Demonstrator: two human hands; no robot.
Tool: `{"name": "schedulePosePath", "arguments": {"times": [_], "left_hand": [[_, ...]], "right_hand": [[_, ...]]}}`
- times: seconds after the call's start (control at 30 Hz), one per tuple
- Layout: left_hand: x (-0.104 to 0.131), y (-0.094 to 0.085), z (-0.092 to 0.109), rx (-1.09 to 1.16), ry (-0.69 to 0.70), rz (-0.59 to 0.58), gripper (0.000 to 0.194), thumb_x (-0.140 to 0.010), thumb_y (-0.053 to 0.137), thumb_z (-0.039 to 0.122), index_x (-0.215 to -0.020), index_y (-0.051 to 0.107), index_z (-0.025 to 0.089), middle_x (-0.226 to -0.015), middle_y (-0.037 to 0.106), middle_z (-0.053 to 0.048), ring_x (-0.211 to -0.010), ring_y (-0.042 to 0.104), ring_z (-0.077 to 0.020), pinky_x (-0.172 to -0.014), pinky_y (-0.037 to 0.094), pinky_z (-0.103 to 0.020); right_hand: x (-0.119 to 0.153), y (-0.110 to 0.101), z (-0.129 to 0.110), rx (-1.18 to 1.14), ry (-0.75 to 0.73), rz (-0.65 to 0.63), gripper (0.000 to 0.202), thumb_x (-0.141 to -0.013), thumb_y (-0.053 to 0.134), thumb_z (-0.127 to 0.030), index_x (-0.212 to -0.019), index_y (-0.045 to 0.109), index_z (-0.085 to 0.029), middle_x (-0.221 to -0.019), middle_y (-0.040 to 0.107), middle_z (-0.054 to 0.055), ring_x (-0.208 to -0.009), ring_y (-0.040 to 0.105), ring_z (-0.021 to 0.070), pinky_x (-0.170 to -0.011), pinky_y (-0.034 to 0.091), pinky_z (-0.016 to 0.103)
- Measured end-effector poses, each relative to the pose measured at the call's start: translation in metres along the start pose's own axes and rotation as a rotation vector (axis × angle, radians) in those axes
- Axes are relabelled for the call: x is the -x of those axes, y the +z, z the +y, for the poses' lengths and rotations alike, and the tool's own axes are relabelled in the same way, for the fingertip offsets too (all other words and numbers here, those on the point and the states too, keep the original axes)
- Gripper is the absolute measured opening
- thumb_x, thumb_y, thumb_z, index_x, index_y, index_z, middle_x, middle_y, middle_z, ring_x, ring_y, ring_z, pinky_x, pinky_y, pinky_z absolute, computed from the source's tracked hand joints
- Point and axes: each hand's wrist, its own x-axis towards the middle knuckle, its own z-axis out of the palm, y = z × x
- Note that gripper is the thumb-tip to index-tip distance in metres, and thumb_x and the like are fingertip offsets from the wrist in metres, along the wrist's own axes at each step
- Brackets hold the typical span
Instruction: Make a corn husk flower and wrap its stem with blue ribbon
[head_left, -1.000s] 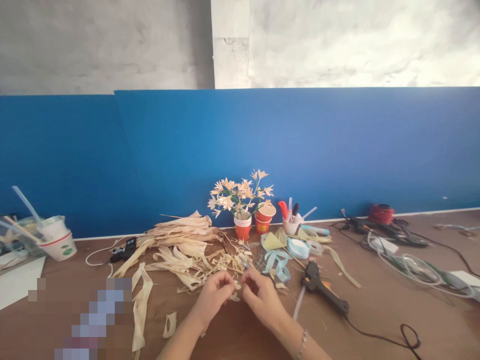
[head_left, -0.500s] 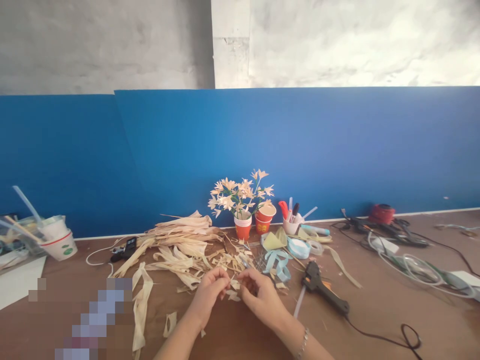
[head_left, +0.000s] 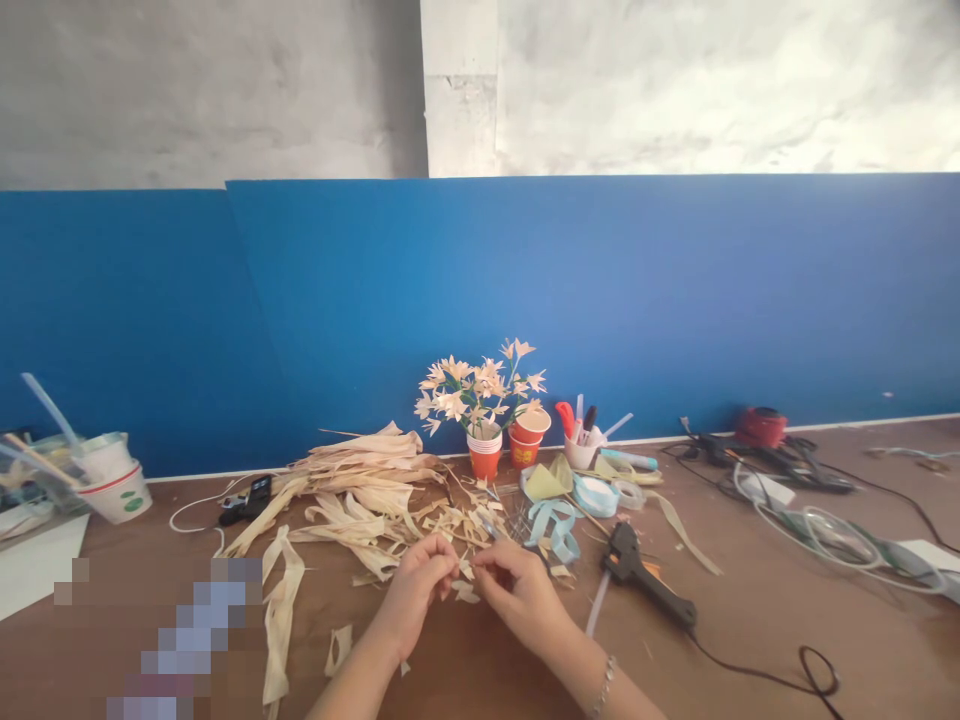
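Fingertips pinched, my left hand [head_left: 421,588] is over the brown table, just in front of a scatter of pale husk scraps [head_left: 459,522]. My right hand [head_left: 517,590], also pinched, faces it with a small gap between the two. What either pinch holds is too small to make out. Behind them stands a red and white paper cup [head_left: 486,462] with pale husk flowers [head_left: 480,388] on green stems. Long dried husks [head_left: 360,470] lie in a heap to the left. A black glue gun [head_left: 649,578] rests right of my right hand.
Blue ribbon [head_left: 555,530], tape rolls and a small cup of pens [head_left: 581,452] sit behind my right hand. Cables [head_left: 840,535] spread over the right side. A white cup [head_left: 118,492] stands far left. A blue partition [head_left: 480,270] borders the table's back.
My right hand has shifted slightly left, and its fingers are drawn closer together near my left fingertips. My left hand has barely moved.
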Motion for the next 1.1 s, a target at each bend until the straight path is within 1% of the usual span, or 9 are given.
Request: {"name": "schedulePosePath", "arguments": {"times": [0.1,0.23,0.37,0.57,0.8,0.87,0.93,1.03,1.1], "left_hand": [[0.001,0.001,0.001,0.003,-0.005,0.0,0.01,-0.062,0.056,0.024,-0.059,0.049,0.017,-0.056,0.05,0.005,-0.048,0.04,-0.0068,-0.049,0.029,-0.02],[0.003,0.002,0.003,0.001,-0.003,-0.01,0.009,-0.064,0.056,0.023,-0.061,0.05,0.016,-0.056,0.05,0.005,-0.049,0.039,-0.0068,-0.05,0.029,-0.02],[0.003,0.002,0.001,-0.011,0.004,-0.019,0.007,-0.065,0.055,0.021,-0.062,0.052,0.016,-0.057,0.051,0.004,-0.05,0.04,-0.0069,-0.05,0.03,-0.02],[0.003,0.002,0.0,-0.016,0.005,-0.014,0.006,-0.064,0.054,0.02,-0.061,0.052,0.016,-0.057,0.05,0.004,-0.049,0.039,-0.0071,-0.05,0.029,-0.02],[0.001,0.0,0.0,-0.019,0.016,-0.001,0.007,-0.065,0.054,0.021,-0.061,0.051,0.016,-0.057,0.049,0.004,-0.049,0.038,-0.0074,-0.05,0.029,-0.02],[0.0,-0.002,0.0,-0.061,0.038,0.011,0.008,-0.067,0.053,0.022,-0.061,0.05,0.017,-0.057,0.049,0.004,-0.049,0.039,-0.0082,-0.05,0.03,-0.021],[0.001,-0.003,0.001,-0.162,0.121,0.06,0.007,-0.071,0.052,0.024,-0.069,0.055,0.017,-0.063,0.053,0.002,-0.056,0.046,-0.0109,-0.053,0.034,-0.022],[0.005,-0.002,0.003,-0.42,0.353,0.159,0.019,-0.076,0.052,0.025,-0.093,0.061,0.019,-0.089,0.061,-0.005,-0.078,0.054,-0.0181,-0.066,0.041,-0.028],[0.008,-0.001,0.004,-0.626,0.518,0.147,0.024,-0.078,0.054,0.023,-0.101,0.062,0.021,-0.101,0.062,-0.008,-0.091,0.054,-0.0219,-0.077,0.042,-0.033]], "right_hand": [[0.001,0.0,0.0,-0.015,0.027,0.009,0.016,-0.076,0.049,-0.018,-0.075,0.065,-0.016,-0.063,0.057,0.001,-0.056,0.048,0.012,-0.055,0.038,0.022],[0.001,-0.001,-0.004,-0.02,0.047,-0.008,0.014,-0.075,0.052,-0.02,-0.079,0.065,-0.016,-0.063,0.057,0.0,-0.055,0.046,0.0114,-0.053,0.037,0.022],[0.001,-0.002,-0.007,-0.023,0.051,-0.003,0.017,-0.076,0.05,-0.02,-0.071,0.065,-0.016,-0.06,0.055,0.0,-0.054,0.045,0.0111,-0.054,0.036,0.022],[0.002,0.0,-0.003,-0.024,0.107,0.032,0.014,-0.073,0.049,-0.017,-0.071,0.063,-0.015,-0.059,0.055,0.0,-0.054,0.046,0.0115,-0.052,0.036,0.022],[0.0,0.002,0.004,-0.063,0.109,0.038,0.016,-0.079,0.048,-0.022,-0.077,0.063,-0.016,-0.068,0.06,0.003,-0.06,0.053,0.0141,-0.057,0.04,0.023],[0.0,0.001,0.005,-0.057,0.095,0.057,0.016,-0.081,0.048,-0.022,-0.078,0.062,-0.016,-0.07,0.061,0.003,-0.061,0.054,0.0147,-0.058,0.041,0.024],[0.0,0.0,0.005,-0.028,0.064,0.081,0.015,-0.082,0.048,-0.022,-0.077,0.061,-0.017,-0.071,0.06,0.003,-0.063,0.054,0.015,-0.059,0.041,0.024],[0.0,-0.001,0.003,0.015,-0.006,0.084,0.016,-0.084,0.047,-0.02,-0.076,0.06,-0.018,-0.071,0.058,0.003,-0.064,0.053,0.0149,-0.059,0.04,0.024],[0.0,-0.002,0.001,0.036,-0.052,0.071,0.015,-0.084,0.047,-0.019,-0.076,0.06,-0.018,-0.071,0.057,0.003,-0.065,0.053,0.0147,-0.06,0.04,0.024]]}}
